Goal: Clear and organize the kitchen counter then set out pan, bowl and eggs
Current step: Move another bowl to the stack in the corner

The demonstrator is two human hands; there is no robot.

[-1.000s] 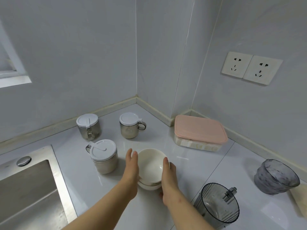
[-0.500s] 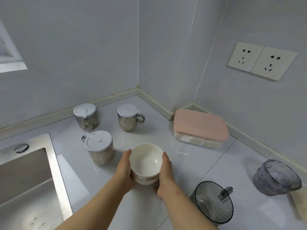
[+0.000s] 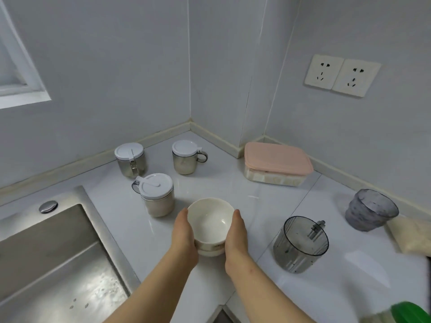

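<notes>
Left hand (image 3: 184, 231), right hand (image 3: 237, 234) cup stacked white bowls (image 3: 210, 221).

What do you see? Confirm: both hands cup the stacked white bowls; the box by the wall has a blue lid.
Wrong on the lid: the head view shows it pink, not blue. The left hand and right hand do cup the stacked white bowls, and the box does sit by the wall.

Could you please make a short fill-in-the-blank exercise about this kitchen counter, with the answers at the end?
The left hand and right hand hold stacked bowls of ___ colour.
The flat box has a lid coloured ___.
The lidded jars number ___.
The sink lies to the ___ of the bowls.
Answers: white, pink, three, left.
</notes>
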